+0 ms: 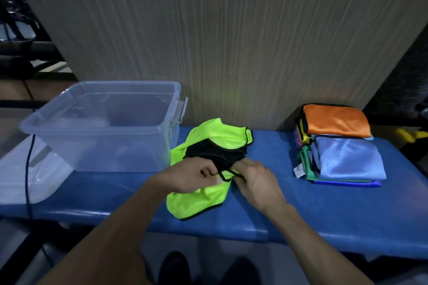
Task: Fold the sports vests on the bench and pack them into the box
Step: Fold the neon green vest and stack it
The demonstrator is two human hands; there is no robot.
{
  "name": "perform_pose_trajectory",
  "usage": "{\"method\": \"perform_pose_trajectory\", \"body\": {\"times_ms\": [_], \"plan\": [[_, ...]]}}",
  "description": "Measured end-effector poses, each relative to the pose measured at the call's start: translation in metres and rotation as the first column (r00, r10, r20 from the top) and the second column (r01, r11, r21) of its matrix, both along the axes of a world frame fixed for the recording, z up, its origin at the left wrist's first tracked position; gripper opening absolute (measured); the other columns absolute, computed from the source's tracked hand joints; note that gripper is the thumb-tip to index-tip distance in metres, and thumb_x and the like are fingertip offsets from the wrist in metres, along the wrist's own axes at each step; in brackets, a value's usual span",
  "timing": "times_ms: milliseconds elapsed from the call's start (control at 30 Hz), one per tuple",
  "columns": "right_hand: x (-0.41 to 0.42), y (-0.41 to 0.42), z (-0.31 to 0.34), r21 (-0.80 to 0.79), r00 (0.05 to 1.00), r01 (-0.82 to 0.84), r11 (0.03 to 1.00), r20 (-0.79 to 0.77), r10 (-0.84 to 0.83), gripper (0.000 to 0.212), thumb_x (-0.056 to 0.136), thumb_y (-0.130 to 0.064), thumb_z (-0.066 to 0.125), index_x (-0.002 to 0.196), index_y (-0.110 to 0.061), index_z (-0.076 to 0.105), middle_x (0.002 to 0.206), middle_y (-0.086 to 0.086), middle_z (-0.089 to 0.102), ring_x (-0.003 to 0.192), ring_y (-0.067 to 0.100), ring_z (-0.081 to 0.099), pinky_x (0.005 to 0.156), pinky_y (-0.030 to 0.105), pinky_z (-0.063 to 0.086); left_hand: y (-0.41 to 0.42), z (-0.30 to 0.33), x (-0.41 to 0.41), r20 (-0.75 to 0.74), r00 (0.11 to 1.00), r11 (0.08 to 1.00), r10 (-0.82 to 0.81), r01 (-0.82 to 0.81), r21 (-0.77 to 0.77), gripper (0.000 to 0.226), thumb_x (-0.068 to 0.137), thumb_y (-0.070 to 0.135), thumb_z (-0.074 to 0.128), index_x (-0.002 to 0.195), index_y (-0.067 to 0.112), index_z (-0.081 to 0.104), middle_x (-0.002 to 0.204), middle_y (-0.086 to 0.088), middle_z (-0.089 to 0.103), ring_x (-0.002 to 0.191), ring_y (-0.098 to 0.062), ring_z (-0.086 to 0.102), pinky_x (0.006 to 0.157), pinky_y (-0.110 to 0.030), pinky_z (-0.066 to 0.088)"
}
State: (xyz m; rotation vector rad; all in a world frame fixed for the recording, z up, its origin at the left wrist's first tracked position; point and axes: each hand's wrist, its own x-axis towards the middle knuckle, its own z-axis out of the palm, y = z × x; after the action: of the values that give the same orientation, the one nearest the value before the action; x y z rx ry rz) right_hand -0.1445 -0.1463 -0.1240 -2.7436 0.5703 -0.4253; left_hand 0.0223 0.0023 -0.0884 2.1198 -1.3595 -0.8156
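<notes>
- Head view: a bright yellow-green sports vest with black edging (199, 196) lies crumpled in the middle of the padded blue bench (324, 210).
- Left hand (187, 176) and right hand (257, 180) both pinch its black edge, fingers closed on the cloth.
- Clear plastic box (102, 127) stands on the bench at the far left, just beside the vest.
- Pile of folded coloured vests (340, 146) sits at the far right, well apart from the hands.

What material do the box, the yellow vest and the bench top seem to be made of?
Box: clear, glossy hard plastic; the bench shows through it. Yellow vest: thin synthetic fabric, probably polyester, with a slight sheen and black trim. Bench top: blue padded vinyl, likely; smooth, reflective, rounded edge.
</notes>
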Motion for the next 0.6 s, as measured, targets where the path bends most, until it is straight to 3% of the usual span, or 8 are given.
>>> {"method": "perform_pose_trajectory", "body": {"times_ms": [67,167,200,267,333,433,533,600], "plan": [[-0.009,-0.012,0.004,0.129,0.990,-0.043,0.991,0.136,0.025,0.021,0.092,-0.012,0.062,0.105,-0.028,0.067,0.104,-0.009,0.066,0.097,0.020,0.064,0.081,0.040,0.052,0.002,0.004,0.001,-0.070,0.993,0.981,0.097,-0.107,-0.163,0.003,0.097,0.026,0.068,0.098,0.025,0.070,0.079,0.013,0.068,0.066,-0.004,0.065,0.065,-0.028,0.056],[-0.026,-0.026,0.013,0.184,0.959,-0.064,0.981,0.285,0.009,0.034,0.091,0.003,0.063,0.109,-0.023,0.075,0.119,-0.010,0.069,0.112,0.008,0.063,0.097,0.025,0.049,-0.001,0.003,0.009,0.131,0.976,0.940,0.175,-0.126,-0.317,0.022,0.087,0.026,0.077,0.106,0.031,0.067,0.090,0.014,0.062,0.072,0.002,0.059,0.074,-0.024,0.049],[-0.031,-0.030,0.015,0.187,0.954,-0.043,0.981,0.300,-0.016,0.037,0.090,0.006,0.062,0.110,-0.022,0.076,0.126,-0.007,0.067,0.118,0.006,0.060,0.102,0.023,0.046,-0.002,0.001,0.011,0.219,0.964,0.950,0.151,-0.081,-0.301,0.037,0.080,0.038,0.080,0.114,0.034,0.065,0.100,0.014,0.059,0.085,0.002,0.057,0.082,-0.026,0.049],[-0.041,-0.033,0.014,0.191,0.955,0.007,0.982,0.291,-0.063,0.039,0.089,0.008,0.062,0.110,-0.021,0.077,0.135,-0.001,0.064,0.126,0.009,0.058,0.106,0.027,0.045,-0.008,-0.003,0.010,0.353,0.933,0.987,0.066,-0.010,-0.161,0.073,0.068,0.067,0.065,0.133,0.036,0.056,0.121,0.009,0.050,0.112,-0.012,0.049,0.096,-0.034,0.048],[-0.046,-0.034,0.014,0.201,0.955,0.039,0.979,0.282,-0.096,0.034,0.090,0.007,0.060,0.106,-0.017,0.077,0.136,0.001,0.062,0.121,0.012,0.061,0.102,0.028,0.047,-0.020,-0.006,0.009,0.486,0.871,0.997,0.070,-0.043,-0.067,0.089,0.068,0.077,0.052,0.147,0.036,0.043,0.136,0.006,0.041,0.122,-0.022,0.040,0.100,-0.042,0.047],[-0.050,-0.027,0.024,0.286,0.932,0.019,0.958,0.341,-0.120,0.029,0.087,0.005,0.050,0.094,-0.010,0.074,0.118,-0.007,0.066,0.107,0.010,0.064,0.095,0.021,0.045,-0.034,-0.007,0.014,0.613,0.766,0.980,0.197,-0.179,-0.090,0.075,0.090,0.058,0.060,0.154,0.032,0.032,0.148,0.000,0.037,0.130,-0.028,0.038,0.102,-0.045,0.045],[-0.058,-0.023,0.035,0.510,0.915,0.029,0.859,0.332,-0.229,0.029,0.087,0.001,0.044,0.073,-0.017,0.062,0.073,-0.016,0.058,0.071,0.006,0.054,0.070,0.028,0.044,-0.039,-0.006,0.013,0.598,0.771,0.973,0.217,-0.221,-0.067,0.048,0.100,0.052,0.052,0.140,0.027,0.047,0.130,-0.002,0.052,0.122,-0.028,0.049,0.089,-0.041,0.047],[-0.061,-0.025,0.035,0.663,0.905,0.057,0.747,0.281,-0.319,0.032,0.091,-0.001,0.044,0.068,-0.019,0.058,0.064,-0.009,0.053,0.064,0.011,0.049,0.065,0.033,0.040,-0.043,-0.003,0.007,0.567,0.781,0.965,0.261,-0.231,-0.125,0.036,0.102,0.050,0.048,0.122,0.020,0.054,0.118,-0.004,0.057,0.115,-0.030,0.055,0.082,-0.040,0.047]]}}
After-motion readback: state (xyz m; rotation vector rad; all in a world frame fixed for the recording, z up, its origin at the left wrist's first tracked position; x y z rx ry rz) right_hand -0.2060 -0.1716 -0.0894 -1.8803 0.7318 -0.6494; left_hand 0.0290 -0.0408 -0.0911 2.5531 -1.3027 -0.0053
